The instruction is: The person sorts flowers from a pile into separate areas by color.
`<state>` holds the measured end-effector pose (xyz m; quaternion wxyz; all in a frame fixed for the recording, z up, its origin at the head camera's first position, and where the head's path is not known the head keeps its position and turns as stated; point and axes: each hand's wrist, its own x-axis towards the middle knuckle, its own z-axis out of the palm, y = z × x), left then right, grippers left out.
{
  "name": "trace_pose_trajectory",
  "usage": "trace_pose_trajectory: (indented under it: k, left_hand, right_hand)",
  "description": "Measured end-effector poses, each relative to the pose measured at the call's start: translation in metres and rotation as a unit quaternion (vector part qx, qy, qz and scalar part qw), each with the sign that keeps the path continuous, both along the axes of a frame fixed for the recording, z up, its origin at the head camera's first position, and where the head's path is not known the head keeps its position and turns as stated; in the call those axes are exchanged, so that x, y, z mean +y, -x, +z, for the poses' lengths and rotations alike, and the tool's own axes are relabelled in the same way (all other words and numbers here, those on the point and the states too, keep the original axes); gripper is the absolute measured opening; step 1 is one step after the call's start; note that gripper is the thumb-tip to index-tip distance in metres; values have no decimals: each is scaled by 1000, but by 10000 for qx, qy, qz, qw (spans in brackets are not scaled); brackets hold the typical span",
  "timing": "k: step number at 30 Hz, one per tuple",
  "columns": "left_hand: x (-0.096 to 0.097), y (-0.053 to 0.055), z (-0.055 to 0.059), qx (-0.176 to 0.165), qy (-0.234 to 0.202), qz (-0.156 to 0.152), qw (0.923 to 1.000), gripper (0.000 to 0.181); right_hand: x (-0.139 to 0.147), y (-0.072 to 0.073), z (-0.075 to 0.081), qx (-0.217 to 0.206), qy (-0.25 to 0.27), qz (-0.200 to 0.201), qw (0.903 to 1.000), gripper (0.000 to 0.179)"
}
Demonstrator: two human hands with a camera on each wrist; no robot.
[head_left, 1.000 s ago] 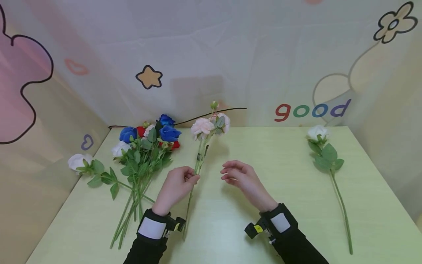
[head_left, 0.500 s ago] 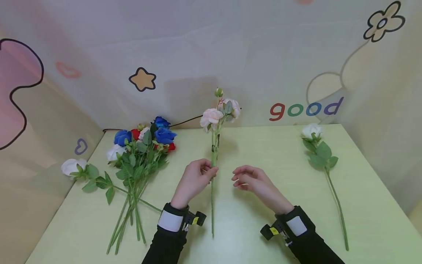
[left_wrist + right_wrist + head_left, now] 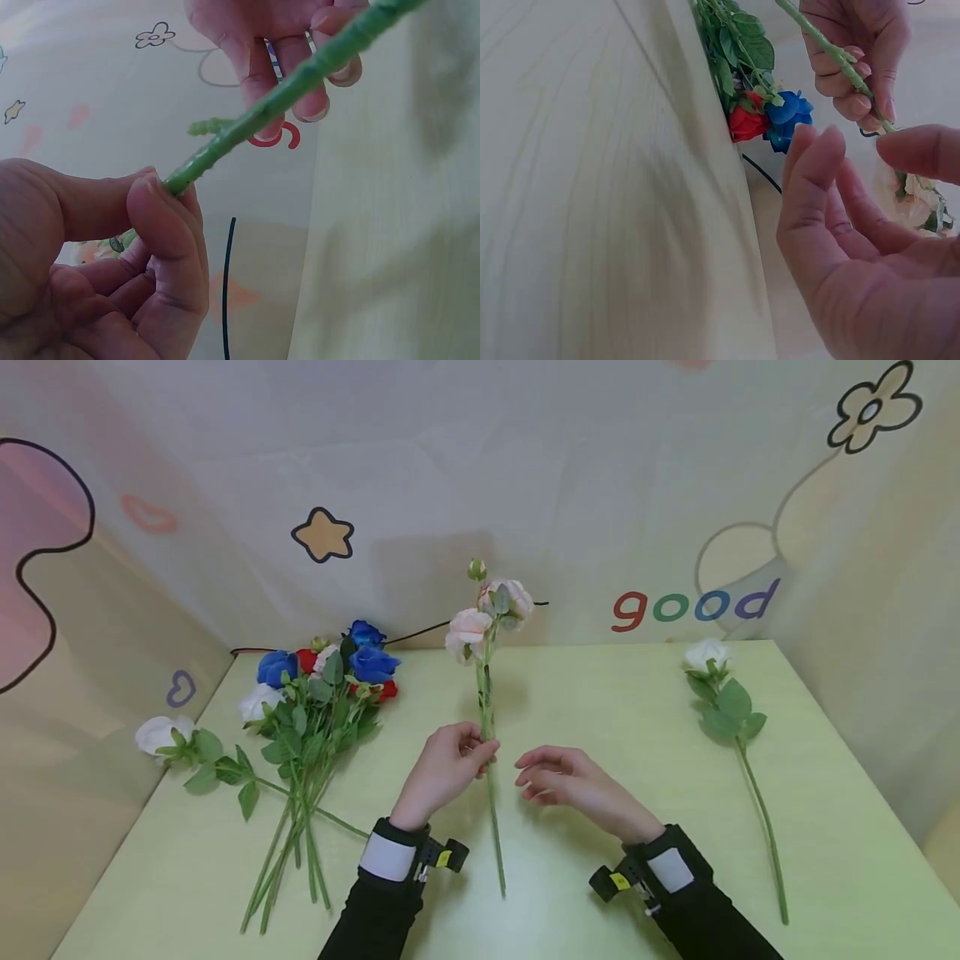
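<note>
Between thumb and fingers, my left hand (image 3: pixel 444 770) pinches the green stem of a pale pink artificial flower (image 3: pixel 468 631) with two blooms and a bud on top. The flower stands nearly upright, its lower stem (image 3: pixel 281 97) reaching below the hand. Just to the right, my right hand (image 3: pixel 585 785) hovers with loosely bent fingers, apart from the stem and holding nothing. In the right wrist view, its thumb and fingers stand apart, with the left hand (image 3: pixel 859 64) on the stem beyond.
Left on the pale table (image 3: pixel 600 710) lies a bunch of blue, red, pink and white flowers (image 3: pixel 330 718), with a white rose (image 3: pixel 161 737) angled across its stems. Another white rose (image 3: pixel 708 656) lies alone at right. A printed curtain (image 3: pixel 570 485) hangs behind.
The left hand has carried the pink flower rightward and turned it more upright. The right hand stays beside it, empty. The head view has shifted slightly.
</note>
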<state>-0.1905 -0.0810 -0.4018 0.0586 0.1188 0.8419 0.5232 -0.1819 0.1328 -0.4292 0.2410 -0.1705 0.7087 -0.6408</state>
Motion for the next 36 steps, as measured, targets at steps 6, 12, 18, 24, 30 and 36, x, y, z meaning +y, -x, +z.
trace_pose_trajectory:
  k: [6, 12, 18, 24, 30, 36]
  left_hand:
    - [0, 1, 1, -67, -51, -40, 10000, 19]
    - [3, 1, 4, -160, -340, -109, 9992, 17]
    - [8, -15, 34, -214, -493, -208, 9983, 17]
    - [11, -8, 20, -298, -477, -246, 9981, 18]
    - [15, 2, -8, -393, -536, -299, 9973, 20]
    - [19, 2, -16, -333, -441, -349, 9979, 21]
  right_hand:
    - [-3, 1, 2, -109, 6, 475, 9988, 39]
    - [-8, 0, 1, -207, 56, 679, 9975, 34]
    - [-14, -2, -3, -158, 59, 847, 9963, 36]
    - [-17, -5, -4, -125, -171, 786, 9967, 33]
    - [-17, -7, -4, -170, -352, 790, 9961, 29]
    - [-15, -10, -1, -199, -313, 862, 9956, 26]
